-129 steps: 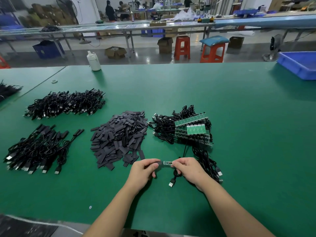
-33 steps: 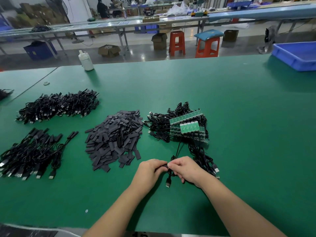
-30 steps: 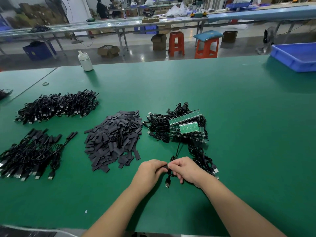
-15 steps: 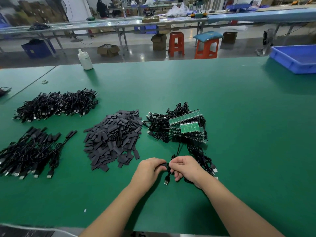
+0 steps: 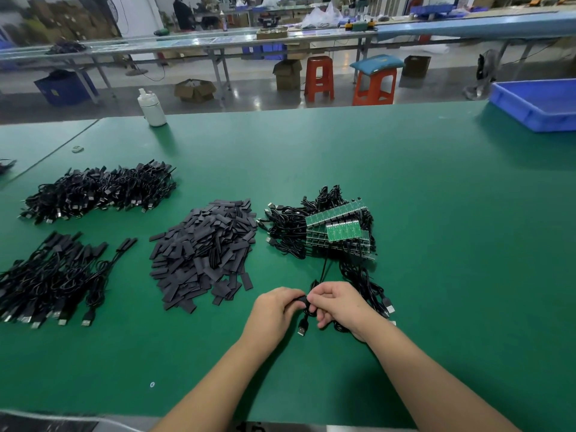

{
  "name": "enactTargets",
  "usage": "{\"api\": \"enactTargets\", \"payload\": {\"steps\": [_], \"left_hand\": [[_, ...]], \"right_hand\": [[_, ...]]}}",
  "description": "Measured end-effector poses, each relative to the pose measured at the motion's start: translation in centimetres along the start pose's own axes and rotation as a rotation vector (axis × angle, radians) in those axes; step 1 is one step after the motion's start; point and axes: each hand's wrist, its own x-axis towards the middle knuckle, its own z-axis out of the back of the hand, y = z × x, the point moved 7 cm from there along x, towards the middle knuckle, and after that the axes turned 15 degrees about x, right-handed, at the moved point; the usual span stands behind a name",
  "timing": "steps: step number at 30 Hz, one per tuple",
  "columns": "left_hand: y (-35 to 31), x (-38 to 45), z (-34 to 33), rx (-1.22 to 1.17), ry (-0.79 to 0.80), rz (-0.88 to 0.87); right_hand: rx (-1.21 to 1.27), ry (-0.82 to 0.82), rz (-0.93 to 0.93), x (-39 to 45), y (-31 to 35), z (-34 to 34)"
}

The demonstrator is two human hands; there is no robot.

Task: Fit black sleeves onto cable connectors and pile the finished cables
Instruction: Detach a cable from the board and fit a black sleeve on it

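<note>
Two cable piles (image 5: 96,191) lay toward the table's (image 5: 436,213) left edge, one sleeve heap (image 5: 204,254) mid-table. Near the front edge, left hand (image 5: 274,313) and right hand (image 5: 338,304) met knuckles-up, both pinching one sleeved cable (image 5: 304,310).

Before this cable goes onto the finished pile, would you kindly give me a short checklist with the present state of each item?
1. Left hand grips the flat black sleeve: ok.
2. Right hand pinches the thin black cable: ok.
3. Sleeve fully over the connector: cannot tell, fingers hide it.
4. Silver USB plug hangs free below the hands: ok.
5. Finished sleeved-cable pile at near left has bare green mat beside it: ok.
</note>
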Motion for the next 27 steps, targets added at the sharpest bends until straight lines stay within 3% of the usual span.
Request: {"api": "enactTargets", "payload": {"steps": [7,15,23,27], "left_hand": [[-0.1,0.0,-0.4,0.043,0.052,-0.007],[-0.2,1.1,-0.8,0.287,0.21,-0.065],[0.2,0.6,-1.1,0.385,0.197,-0.086],[-1.1,0.4,0.4,0.304,0.066,-0.191]], "right_hand": [[-0.005,0.008,0.002,-0.1,0.0,0.0],[-0.035,-0.017,0.002,0.0,-0.1,-0.1],[-0.056,-0.007,0.028,-0.5,0.4,-0.7],[-0.155,0.001,0.075,-1.4,1.6,-1.8]]}}
